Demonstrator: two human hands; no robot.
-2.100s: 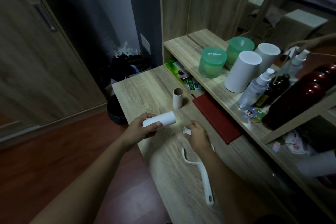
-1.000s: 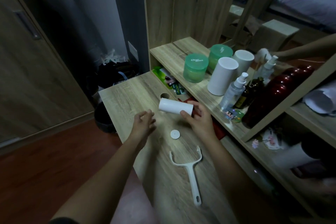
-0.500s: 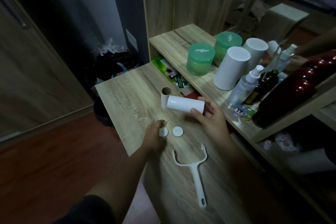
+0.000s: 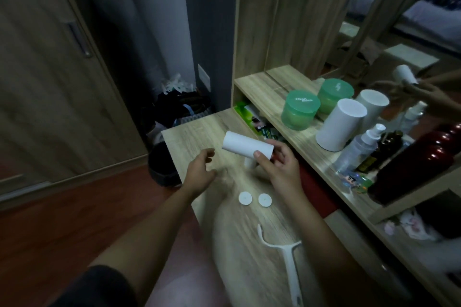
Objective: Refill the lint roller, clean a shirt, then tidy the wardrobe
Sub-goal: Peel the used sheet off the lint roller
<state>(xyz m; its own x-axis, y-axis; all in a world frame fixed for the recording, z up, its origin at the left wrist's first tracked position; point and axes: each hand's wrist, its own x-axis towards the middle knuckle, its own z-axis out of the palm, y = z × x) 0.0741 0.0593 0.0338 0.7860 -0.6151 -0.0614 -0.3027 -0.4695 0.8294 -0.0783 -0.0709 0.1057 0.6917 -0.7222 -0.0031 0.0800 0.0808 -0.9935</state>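
1. The fingers of the right hand are curling round one end of the white roll, holding it sideways above the table.
2. The left hand is hovering just beside the roll's other end, its fingers spread loosely and gripping nothing.
3. Two round white caps are lying side by side on the table, just below the hands.
4. The roller handle is lying nearer the person, apart from the caps.
5. Green jars and bottles are standing on the shelf to the right.

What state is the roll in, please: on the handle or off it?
Off. The right hand holds the roll above the desk; the handle lies bare on it.
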